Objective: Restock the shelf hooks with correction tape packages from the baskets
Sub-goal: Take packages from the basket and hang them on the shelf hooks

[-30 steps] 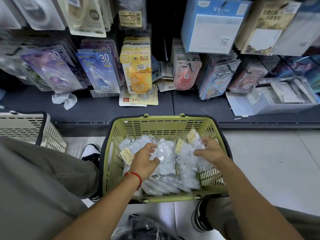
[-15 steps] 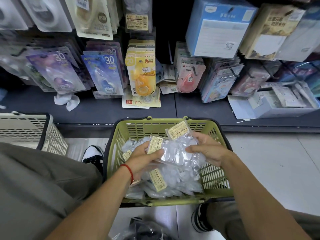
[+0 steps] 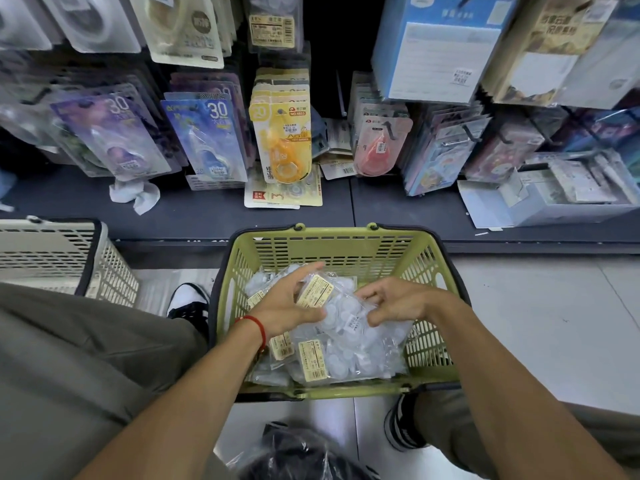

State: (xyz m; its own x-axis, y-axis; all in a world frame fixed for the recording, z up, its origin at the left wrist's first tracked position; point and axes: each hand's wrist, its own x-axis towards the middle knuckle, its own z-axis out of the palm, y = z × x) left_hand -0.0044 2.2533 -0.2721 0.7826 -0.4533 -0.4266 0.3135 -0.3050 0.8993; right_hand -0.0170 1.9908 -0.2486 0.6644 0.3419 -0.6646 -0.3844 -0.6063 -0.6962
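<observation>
A green basket [image 3: 332,244] stands on the floor in front of me, holding several clear packets [image 3: 346,348] of white pieces with yellow labels. My left hand [image 3: 284,306] grips one clear packet [image 3: 313,291] between thumb and fingers above the pile. To its right, my right hand [image 3: 394,301] pinches the same bundle of clear plastic with curled fingers. Correction tape packages hang on the shelf hooks beyond the basket: purple [image 3: 117,133], blue [image 3: 207,133], yellow [image 3: 282,136] and pink [image 3: 379,147].
A white basket [image 3: 52,254] stands at the left by my knee. A crumpled white paper [image 3: 135,195] and loose cards lie on the dark shelf base [image 3: 398,209]. Open boxes [image 3: 561,192] sit at the right. A black plastic bag [image 3: 298,455] lies under my arms.
Both hands dug into the pile, lifted a bundle of clear packets, and now hold it lower over the basket, closer together.
</observation>
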